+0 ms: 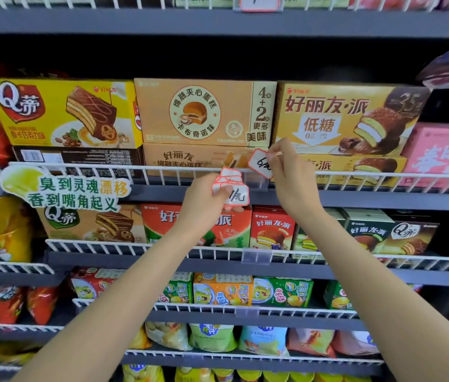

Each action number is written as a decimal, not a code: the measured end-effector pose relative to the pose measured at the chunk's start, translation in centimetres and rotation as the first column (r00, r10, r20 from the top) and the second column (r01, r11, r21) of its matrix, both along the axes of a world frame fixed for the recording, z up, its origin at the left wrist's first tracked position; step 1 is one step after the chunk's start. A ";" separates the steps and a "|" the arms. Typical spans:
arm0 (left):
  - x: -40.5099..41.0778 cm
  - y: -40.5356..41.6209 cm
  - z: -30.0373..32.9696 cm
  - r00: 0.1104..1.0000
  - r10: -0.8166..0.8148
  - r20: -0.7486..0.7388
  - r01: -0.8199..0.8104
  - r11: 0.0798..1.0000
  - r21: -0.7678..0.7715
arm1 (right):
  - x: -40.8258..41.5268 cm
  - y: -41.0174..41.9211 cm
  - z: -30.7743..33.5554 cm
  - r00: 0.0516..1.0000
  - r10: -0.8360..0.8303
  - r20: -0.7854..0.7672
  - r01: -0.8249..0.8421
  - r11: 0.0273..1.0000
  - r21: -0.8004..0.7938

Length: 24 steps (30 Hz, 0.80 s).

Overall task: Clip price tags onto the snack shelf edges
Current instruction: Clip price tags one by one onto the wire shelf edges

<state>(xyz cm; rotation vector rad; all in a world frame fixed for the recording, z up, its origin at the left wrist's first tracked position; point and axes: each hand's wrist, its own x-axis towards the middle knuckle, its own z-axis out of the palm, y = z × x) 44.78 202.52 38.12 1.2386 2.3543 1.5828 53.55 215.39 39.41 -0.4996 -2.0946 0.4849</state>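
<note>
Pinching a single red-edged price tag by its upper corner, the right hand holds it tilted just above the white wire rail of the snack shelf, beside a clear plastic holder clipped to that rail directly below the grip. To the left of that grip and a little lower, the left hand clasps a fanned stack of spare tags, thumb pressed across the front one. Behind the held tag sit tan cake boxes, with a gold pie box beyond the right knuckles. Further down hang two more clear holders, both without tags. My worry is the tilt: fed in crooked, the tag could jam or buckle in the holder's slot, and a corner pinch gives little control. The fanned spares also look loosely held, so one might slip out.
</note>
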 end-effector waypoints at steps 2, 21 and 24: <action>0.1 0.1 0.0 1.000 0.028 0.004 -0.028 1.000 -0.003 | 0.1 0.0 0.0 1.000 0.001 0.009 -0.001 1.000 -0.002; 1.5 0.4 -1.1 0.992 -0.121 0.028 0.123 0.990 -0.070 | 0.1 0.3 -0.1 1.000 0.003 -0.002 -0.002 0.999 0.041; 2.3 0.8 -1.0 0.994 -0.106 -0.015 0.105 0.992 -0.064 | 0.1 0.3 -0.2 1.000 0.006 -0.010 -0.006 0.999 0.044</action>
